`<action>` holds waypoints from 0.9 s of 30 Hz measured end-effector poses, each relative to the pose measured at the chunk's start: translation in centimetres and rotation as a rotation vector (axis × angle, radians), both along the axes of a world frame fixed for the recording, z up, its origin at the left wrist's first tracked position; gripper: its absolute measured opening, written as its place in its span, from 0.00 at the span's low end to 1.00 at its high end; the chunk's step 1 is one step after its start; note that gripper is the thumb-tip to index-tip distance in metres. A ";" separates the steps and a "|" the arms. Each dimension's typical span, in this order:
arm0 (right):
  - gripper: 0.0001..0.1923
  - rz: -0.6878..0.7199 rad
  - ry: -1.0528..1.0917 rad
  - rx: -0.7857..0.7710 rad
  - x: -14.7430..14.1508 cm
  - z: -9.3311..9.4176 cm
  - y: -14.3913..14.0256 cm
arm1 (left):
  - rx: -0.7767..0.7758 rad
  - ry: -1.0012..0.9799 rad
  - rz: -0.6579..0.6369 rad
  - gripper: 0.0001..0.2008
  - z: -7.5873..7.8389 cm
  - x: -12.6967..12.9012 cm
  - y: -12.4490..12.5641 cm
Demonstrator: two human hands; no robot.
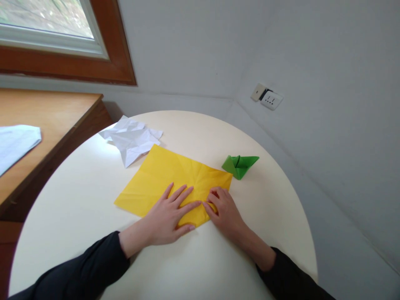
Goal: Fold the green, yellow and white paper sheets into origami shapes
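Note:
A creased sheet of yellow paper (156, 175) lies nearly flat on the round white table (75, 200). My left hand (170, 216) rests on its near part, fingers spread and pressing the sheet down. At the sheet's right side, my right hand (223, 210) pinches the paper's edge between thumb and curled fingers, lifting a small fold there. The left index fingertip is close to the right thumb. Just beyond the right hand sits a folded green paper piece (240, 166), near the yellow sheet's far right corner.
Crumpled white paper (133, 137) lies at the far left of the table, by the yellow sheet. A wooden desk (62, 108) holding pale folded sheets (18, 141) stands to the left. White walls with a power socket (271, 100) rise behind the table.

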State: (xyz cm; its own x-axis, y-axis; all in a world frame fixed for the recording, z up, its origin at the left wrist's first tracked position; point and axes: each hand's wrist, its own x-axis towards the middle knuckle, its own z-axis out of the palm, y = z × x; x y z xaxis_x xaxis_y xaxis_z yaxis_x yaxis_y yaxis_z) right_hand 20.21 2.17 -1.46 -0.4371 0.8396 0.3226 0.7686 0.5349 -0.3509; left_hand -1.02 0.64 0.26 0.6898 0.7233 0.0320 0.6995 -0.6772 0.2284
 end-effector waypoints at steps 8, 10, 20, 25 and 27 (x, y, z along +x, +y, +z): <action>0.05 0.002 0.009 0.006 0.0 0.0 0.0 | 0.017 0.018 0.000 0.27 0.0 0.0 0.0; 0.04 0.005 0.004 0.006 0.0 0.0 0.0 | 0.023 0.011 0.002 0.27 -0.1 0.0 0.0; 0.04 -0.003 -0.003 0.002 0.0 -0.1 0.0 | 0.018 0.003 0.000 0.27 -0.1 0.1 0.0; 0.05 -0.006 -0.018 -0.005 0.0 0.1 0.0 | 0.024 0.000 0.001 0.28 -0.2 0.0 0.0; 0.05 -0.011 -0.023 -0.009 0.0 0.1 -0.1 | 0.027 -0.006 0.001 0.28 -0.2 0.0 0.0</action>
State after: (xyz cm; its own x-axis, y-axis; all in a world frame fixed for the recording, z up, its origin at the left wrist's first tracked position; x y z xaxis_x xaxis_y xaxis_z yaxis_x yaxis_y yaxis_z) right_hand 20.16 2.11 -1.35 -0.4354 0.8471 0.3046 0.7822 0.5235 -0.3378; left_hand -1.03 0.63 0.01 0.6889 0.7227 0.0558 0.6987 -0.6826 0.2141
